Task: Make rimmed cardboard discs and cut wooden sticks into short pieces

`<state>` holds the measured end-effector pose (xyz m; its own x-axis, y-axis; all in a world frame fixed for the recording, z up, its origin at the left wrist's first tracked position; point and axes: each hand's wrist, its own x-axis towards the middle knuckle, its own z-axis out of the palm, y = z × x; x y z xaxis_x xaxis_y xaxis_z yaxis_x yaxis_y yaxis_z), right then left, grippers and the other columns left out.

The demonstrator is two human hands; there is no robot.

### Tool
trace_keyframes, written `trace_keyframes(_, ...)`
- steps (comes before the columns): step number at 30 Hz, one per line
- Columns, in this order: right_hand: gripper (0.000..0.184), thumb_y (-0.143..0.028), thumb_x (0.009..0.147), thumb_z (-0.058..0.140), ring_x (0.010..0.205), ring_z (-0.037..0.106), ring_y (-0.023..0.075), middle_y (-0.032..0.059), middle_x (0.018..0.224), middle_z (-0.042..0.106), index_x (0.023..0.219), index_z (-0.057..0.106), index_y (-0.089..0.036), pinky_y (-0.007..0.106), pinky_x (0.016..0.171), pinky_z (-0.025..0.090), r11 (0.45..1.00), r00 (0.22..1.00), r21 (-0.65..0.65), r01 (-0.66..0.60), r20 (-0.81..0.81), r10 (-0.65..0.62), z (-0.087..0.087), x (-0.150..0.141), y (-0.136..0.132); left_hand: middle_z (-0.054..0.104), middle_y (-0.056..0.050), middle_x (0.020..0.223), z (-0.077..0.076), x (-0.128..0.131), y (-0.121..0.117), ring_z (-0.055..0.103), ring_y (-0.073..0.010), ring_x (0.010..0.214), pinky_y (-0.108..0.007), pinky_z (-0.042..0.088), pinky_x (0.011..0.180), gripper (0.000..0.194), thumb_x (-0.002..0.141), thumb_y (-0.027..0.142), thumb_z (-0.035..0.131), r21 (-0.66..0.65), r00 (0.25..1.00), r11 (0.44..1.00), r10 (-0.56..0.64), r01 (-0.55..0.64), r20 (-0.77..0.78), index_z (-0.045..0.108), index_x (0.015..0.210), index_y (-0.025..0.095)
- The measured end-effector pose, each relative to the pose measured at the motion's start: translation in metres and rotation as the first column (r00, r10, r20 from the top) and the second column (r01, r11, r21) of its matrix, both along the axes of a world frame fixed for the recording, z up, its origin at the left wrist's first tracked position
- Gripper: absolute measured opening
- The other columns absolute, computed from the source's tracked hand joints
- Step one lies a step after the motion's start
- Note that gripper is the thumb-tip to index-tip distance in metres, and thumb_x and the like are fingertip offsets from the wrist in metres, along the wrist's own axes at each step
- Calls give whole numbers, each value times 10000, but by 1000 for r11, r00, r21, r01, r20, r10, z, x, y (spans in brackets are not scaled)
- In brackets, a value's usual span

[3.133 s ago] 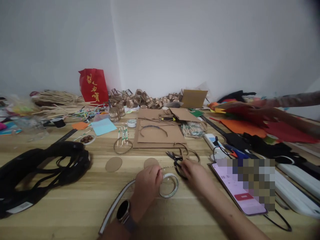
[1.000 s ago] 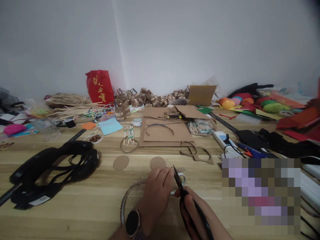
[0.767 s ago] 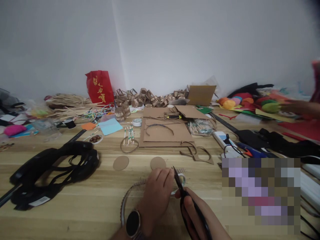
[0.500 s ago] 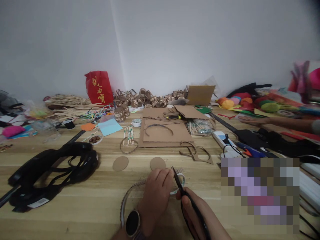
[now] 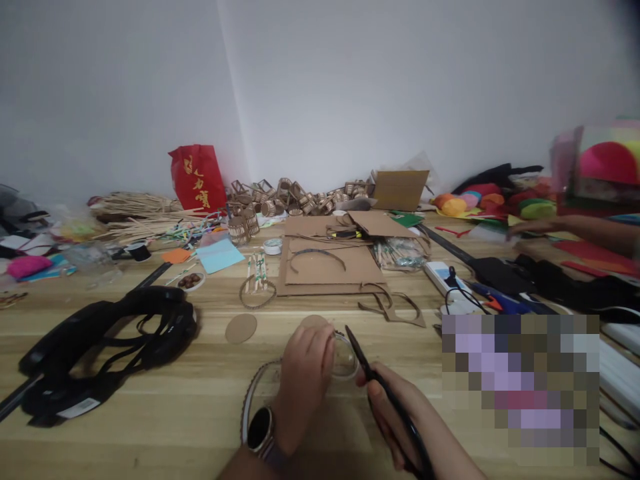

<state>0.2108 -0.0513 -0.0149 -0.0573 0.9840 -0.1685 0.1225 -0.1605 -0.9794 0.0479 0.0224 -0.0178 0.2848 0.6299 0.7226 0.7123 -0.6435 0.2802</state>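
Observation:
My left hand (image 5: pixel 303 373), with a watch on the wrist, is closed around a roll of clear tape (image 5: pixel 345 357) held just above the wooden table (image 5: pixel 175 407). My right hand (image 5: pixel 395 413) grips black scissors (image 5: pixel 370 377), whose closed blades point up and left toward the tape roll. A curved corrugated cardboard strip (image 5: pixel 250 393) runs under my left wrist. Two round cardboard discs lie just beyond, one (image 5: pixel 241 328) to the left and one (image 5: pixel 313 321) partly hidden by my left hand.
A black strapped headset (image 5: pixel 100 340) lies at left. Cardboard sheets (image 5: pixel 325 263), small woven cardboard pieces (image 5: pixel 290 197) and a red bag (image 5: pixel 197 177) sit further back. A pixelated patch (image 5: pixel 520 380) covers the right. Another person's arm (image 5: pixel 575 230) reaches over coloured felt at far right.
My left hand has lifted the tape roll slightly and turned it; the scissors drew back a little. Earlier the right hand picked the scissors up off the table. The other person's arm shifted.

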Motion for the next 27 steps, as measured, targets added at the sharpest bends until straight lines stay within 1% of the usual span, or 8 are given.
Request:
trace_keyframes(2,412,-601,817,512,476,547,154,-3,653,599,936,572,-211,241,416,396,994,953,106,-40,302,6,11,19,11,684,-63,955,-1,-2,5,600,-203,885,-363,490,818,186,936,194,454,-24,996,996,85,-85,-5,598,1048,159)
trace_keyframes(5,313,-454,840,523,769,661,269,87,832,693,1023,567,-204,323,640,466,981,698,190,-30,707,-115,17,57,34,681,-52,898,-3,-5,9,597,-209,855,-350,481,790,127,902,192,516,-108,981,980,155,-167,-113,628,958,173)
trace_keyframes(9,337,-133,832,460,859,678,283,185,1024,690,1153,563,-139,334,705,449,991,335,133,-32,935,-115,16,84,60,674,-39,762,-9,-5,9,598,-220,772,-331,460,709,122,873,203,540,-226,938,936,205,-271,-278,646,813,196)
trace_keyframes(12,356,-36,816,439,885,671,293,202,1026,681,1097,634,-136,330,694,434,989,98,143,-20,985,-141,22,71,66,688,-47,788,-11,-4,9,606,-232,799,-324,448,708,96,848,219,565,-293,915,906,195,-306,-353,652,815,194)
trace_keyframes(14,331,-54,839,436,948,651,283,163,1004,692,1037,675,-172,322,736,426,975,104,186,-124,979,-174,30,52,70,697,-57,830,-11,-2,10,610,-239,826,-327,446,720,92,843,223,571,-338,906,887,176,-315,-384,654,828,185)
trace_keyframes(18,271,-278,919,452,896,658,216,99,961,721,983,702,-195,265,710,411,932,337,209,-297,936,-103,32,12,88,695,-72,853,-9,0,12,619,-228,834,-314,441,712,132,867,185,523,-397,896,859,142,-323,-421,648,827,168)
trace_keyframes(23,229,-228,887,500,804,641,170,53,859,729,834,720,-196,244,693,378,904,320,205,-374,944,-81,15,-5,108,687,-70,828,-8,3,12,627,-214,812,-306,445,698,207,858,86,455,-370,884,864,162,-341,-438,639,802,162)
trace_keyframes(27,243,-149,887,474,944,581,222,78,924,709,832,705,-203,333,866,325,882,249,263,-392,953,-174,17,8,106,683,-57,812,-12,8,9,619,-208,770,-309,452,682,229,851,65,438,-290,894,910,157,-296,-420,635,808,172)
